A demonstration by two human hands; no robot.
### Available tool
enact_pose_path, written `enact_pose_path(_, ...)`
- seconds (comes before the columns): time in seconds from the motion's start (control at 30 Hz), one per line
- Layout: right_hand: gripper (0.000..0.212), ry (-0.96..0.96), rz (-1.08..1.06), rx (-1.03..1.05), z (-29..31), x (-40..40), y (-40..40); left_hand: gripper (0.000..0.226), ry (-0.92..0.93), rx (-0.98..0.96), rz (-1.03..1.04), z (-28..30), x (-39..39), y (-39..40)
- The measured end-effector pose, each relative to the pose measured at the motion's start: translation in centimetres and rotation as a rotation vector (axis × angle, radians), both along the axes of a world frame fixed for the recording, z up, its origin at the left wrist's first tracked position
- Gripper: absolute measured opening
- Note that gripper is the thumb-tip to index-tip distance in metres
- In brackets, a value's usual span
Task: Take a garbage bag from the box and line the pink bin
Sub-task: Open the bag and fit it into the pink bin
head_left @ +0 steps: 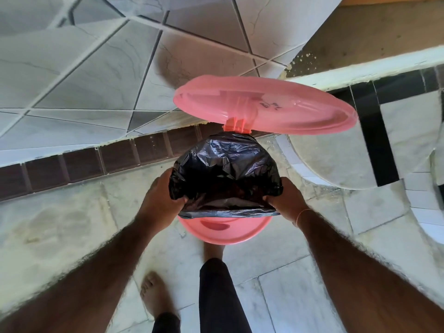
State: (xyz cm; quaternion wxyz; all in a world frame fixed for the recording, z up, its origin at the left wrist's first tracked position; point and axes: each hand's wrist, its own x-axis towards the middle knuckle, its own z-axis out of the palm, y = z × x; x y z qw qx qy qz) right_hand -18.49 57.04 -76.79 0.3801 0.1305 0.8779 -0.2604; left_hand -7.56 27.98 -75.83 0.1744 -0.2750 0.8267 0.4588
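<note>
The left hand (161, 198) and right hand (284, 199) are each pinching the black garbage bag (225, 174) at opposite sides of the pink bin (225, 230), fingers curled over the film. The bag is sitting in the bin's mouth, below the raised lid (264, 105). The hem is best pulled evenly down over the rim; the bag's long axis is running down into the bin, opening upward.
</note>
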Motion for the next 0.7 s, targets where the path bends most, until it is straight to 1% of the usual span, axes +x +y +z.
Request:
enact_pose_path(0.07, 0.057, -0.004, -0.088, -0.07, 0.0, 0.8, 0.4, 0.086, -0.021, 0.007, 0.037, -0.1, 1.3, 0.4)
enact_pose_path(0.13, 0.07, -0.021, -0.12, -0.116, -0.1, 1.4, 0.9, 0.1, -0.066, -0.006, 0.067, -0.2, 2.5, 0.7)
enact_pose_path(0.23, 0.084, -0.065, -0.079, -0.174, -0.2, 1.9, 1.4, 0.112, -0.047, -0.072, -0.035, -0.3, 4.1, 1.2)
enact_pose_path(0.3, 0.095, -0.07, -0.032, -0.189, -0.3, 2.3, 1.8, 0.117, -0.031, -0.065, -0.071, -0.2, 5.2, 1.5)
enact_pose_path(0.4, 0.106, -0.061, 0.006, -0.183, -0.3, 3.0, 2.1, 0.123, -0.056, -0.056, -0.122, -0.2, 6.8, 2.3)
enact_pose_path(0.47, 0.111, -0.05, -0.003, -0.206, -0.3, 3.5, 2.2, 0.12, -0.049, -0.069, -0.137, -0.1, 7.5, 2.8)
enact_pose_path(0.57, 0.117, -0.04, 0.005, -0.246, -0.4, 3.9, 2.4, 0.108, -0.045, -0.073, -0.09, 0.2, 7.5, 3.2)
enact_pose_path(0.7, 0.125, -0.024, 0.047, -0.297, -0.3, 4.4, 2.5, 0.089, -0.087, 0.035, 0.137, 0.5, 7.0, 4.1)
